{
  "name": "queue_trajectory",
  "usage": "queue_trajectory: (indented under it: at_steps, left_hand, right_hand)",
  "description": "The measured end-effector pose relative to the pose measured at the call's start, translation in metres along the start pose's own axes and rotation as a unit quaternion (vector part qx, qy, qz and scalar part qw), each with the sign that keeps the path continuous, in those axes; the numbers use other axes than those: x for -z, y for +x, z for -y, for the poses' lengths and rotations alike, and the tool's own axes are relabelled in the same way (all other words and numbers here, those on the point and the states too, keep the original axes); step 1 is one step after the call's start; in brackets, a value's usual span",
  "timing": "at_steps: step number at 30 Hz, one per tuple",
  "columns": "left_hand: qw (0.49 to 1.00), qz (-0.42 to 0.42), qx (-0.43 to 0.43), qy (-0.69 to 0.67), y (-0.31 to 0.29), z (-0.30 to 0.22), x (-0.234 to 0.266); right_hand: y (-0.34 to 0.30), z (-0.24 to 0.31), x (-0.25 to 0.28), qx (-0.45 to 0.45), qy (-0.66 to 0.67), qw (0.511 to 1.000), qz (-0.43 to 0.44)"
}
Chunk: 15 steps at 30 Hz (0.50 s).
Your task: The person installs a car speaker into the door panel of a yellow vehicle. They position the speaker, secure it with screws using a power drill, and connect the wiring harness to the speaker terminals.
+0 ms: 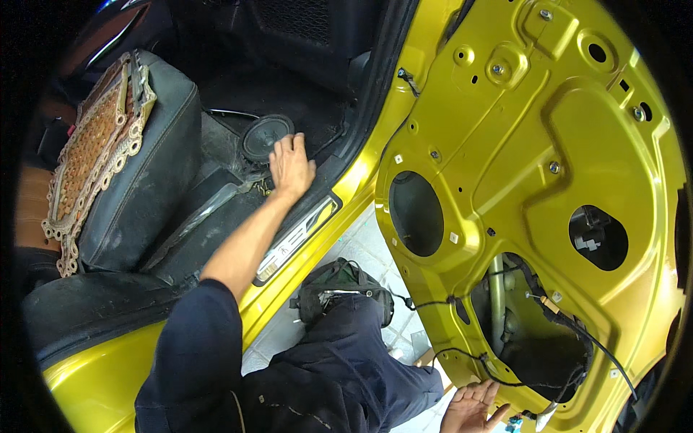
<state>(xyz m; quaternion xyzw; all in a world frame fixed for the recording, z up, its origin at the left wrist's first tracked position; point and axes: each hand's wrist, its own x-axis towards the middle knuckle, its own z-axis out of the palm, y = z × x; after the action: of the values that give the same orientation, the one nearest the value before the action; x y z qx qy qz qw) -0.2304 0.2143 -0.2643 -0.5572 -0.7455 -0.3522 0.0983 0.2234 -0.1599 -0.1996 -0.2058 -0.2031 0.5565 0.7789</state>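
Speaker (266,137), one, round, black: in the car's footwell, cone side showing, its near rim under the fingertips of the left hand (291,166).

Left hand: back uppermost, fingers curled at the speaker's edge. Contact only or a firm pinch: cannot tell.

Right hand (471,410): palm up, fingers apart, nothing in the palm; well to the right of the left-hand grip and nearer the wearer, beside the door's lower edge.

Seat (170,144), black, scuffed: left of the left-hand grip. On it, one beaded cover (97,137), brown with a pale looped border.

Sill plate (299,238), printed: just to the near right of the left wrist, on the yellow sill.

Door (520,173), yellow, inner panel bare: right of the left-hand grip, with a large round opening (416,213) on the side facing that hand.

Wiring (462,352), black: along the door, just above the right hand.

Connector (514,424), blue: just right of the right hand.

Bag (346,281), black: nearer the wearer than the left-hand grip, on pale floor tiles (372,242).
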Motion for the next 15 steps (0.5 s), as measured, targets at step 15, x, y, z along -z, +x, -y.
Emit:
queue_trajectory:
  at_steps: [15]
  left_hand:
    - [0.987, 0.074, 0.07, 0.123, 0.091, 0.089, 0.035]
  right_hand:
    - [-0.024, -0.019, 0.032, 0.007, 0.008, 0.99, -0.137]
